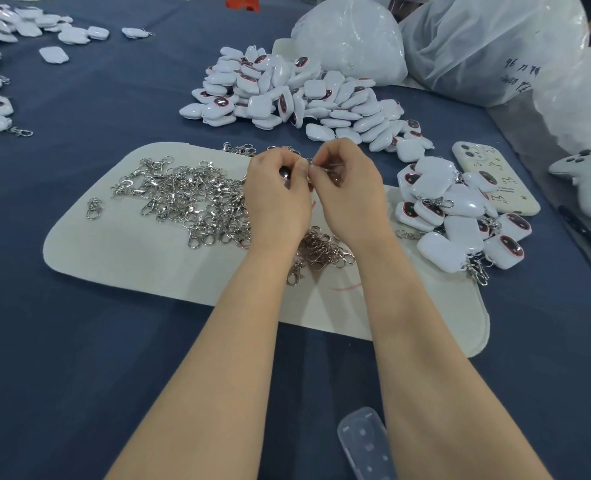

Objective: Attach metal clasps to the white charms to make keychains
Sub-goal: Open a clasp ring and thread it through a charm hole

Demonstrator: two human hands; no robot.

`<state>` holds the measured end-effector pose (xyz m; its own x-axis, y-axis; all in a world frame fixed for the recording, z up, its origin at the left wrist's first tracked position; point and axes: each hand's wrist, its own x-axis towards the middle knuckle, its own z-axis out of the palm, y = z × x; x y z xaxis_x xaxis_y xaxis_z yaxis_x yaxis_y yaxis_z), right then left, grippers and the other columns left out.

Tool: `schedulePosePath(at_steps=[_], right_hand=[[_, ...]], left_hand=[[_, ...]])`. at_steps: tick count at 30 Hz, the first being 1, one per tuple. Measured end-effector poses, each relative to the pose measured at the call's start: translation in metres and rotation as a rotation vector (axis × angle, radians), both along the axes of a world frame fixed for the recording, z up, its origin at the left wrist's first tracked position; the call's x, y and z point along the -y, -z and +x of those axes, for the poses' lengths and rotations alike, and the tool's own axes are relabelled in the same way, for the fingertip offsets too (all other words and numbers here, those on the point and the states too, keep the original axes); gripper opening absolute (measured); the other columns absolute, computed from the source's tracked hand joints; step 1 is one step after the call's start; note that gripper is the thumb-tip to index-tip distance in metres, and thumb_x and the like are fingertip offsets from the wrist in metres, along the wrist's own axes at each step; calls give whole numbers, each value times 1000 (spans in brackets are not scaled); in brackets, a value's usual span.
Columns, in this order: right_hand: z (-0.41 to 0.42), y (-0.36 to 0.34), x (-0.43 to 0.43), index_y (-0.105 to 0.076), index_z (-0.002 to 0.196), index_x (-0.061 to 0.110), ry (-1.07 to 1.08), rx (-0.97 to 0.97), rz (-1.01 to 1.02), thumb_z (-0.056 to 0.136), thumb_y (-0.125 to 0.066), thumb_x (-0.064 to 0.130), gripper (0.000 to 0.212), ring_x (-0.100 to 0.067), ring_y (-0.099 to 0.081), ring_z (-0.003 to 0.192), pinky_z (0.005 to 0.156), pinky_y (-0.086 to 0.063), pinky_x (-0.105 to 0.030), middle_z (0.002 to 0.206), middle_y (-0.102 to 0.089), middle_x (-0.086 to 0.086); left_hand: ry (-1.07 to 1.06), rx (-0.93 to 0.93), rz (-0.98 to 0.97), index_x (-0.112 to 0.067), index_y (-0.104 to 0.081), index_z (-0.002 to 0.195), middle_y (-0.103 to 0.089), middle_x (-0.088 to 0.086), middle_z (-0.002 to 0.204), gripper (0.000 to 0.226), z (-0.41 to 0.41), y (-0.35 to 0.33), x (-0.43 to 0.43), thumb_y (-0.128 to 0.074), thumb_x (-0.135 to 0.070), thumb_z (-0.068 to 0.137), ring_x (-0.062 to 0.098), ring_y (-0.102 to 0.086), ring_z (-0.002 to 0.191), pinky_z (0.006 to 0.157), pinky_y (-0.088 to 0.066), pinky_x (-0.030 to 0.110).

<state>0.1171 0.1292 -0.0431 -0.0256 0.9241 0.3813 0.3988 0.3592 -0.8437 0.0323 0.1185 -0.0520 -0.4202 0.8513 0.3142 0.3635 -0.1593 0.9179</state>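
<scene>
Heaps of metal clasps (pixel 190 199) and white charms (pixel 287 95)
The silver clasps lie tangled on the mat's (pixel 114 268) left half; the glossy charms are piled beyond its far edge.

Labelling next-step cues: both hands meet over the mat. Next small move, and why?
Probably work the clasp onto the charm. The left hand grips the charm, dark face showing, and the right hand pinches the metal clasp against its edge; whether they are joined yet is hidden.
</scene>
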Motion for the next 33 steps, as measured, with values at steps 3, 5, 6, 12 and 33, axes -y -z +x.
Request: schedulePosePath(at_steps=[3, 5, 6, 12, 33], right_hand=[[0, -1, 1, -47, 76, 25, -9, 0, 11, 86, -58, 1, 28, -16, -58, 76, 69, -43, -19, 76, -56, 8], [1, -1, 1, -47, 76, 24, -8, -7, 13, 86, -57, 0, 28, -18, -60, 78, 72, -47, -25, 76, -56, 8], [2, -1, 1, -48, 76, 24, -7, -21, 9, 86, -57, 0, 27, -21, -61, 79, 75, -49, -30, 77, -57, 6], [8, -4, 1, -50, 76, 25, 82, -135, -10, 87, -56, 0, 28, -17, -59, 74, 76, -50, -31, 76, -59, 5], [2, 0, 1, -55, 88, 15, 150, -25, -26, 90, -52, 1, 14, -14, -56, 79, 79, -49, -29, 83, -61, 1]], left_hand=[[5, 31, -2, -14, -59, 84, -62, 8, 101, 10, 0, -2, 2, -56, -9, 91, 5, -50, 81, 69, -33, 1], [15, 64, 3, -16, -58, 82, -63, 9, 102, 11, 1, -3, 3, -57, -11, 92, 1, -52, 78, 73, -37, 3], [31, 101, 4, -17, -58, 82, -64, 10, 102, 12, 1, -4, 3, -57, -11, 92, 7, -57, 80, 78, -44, 11], [183, 303, -38, -18, -60, 97, -61, 1, 89, 18, 5, -10, 7, -45, -9, 97, 5, -62, 62, 60, -51, 21], [235, 426, -35, -17, -54, 99, -53, -3, 74, 21, 4, -15, 10, -50, 0, 86, 8, -47, 53, 46, -39, 15]])
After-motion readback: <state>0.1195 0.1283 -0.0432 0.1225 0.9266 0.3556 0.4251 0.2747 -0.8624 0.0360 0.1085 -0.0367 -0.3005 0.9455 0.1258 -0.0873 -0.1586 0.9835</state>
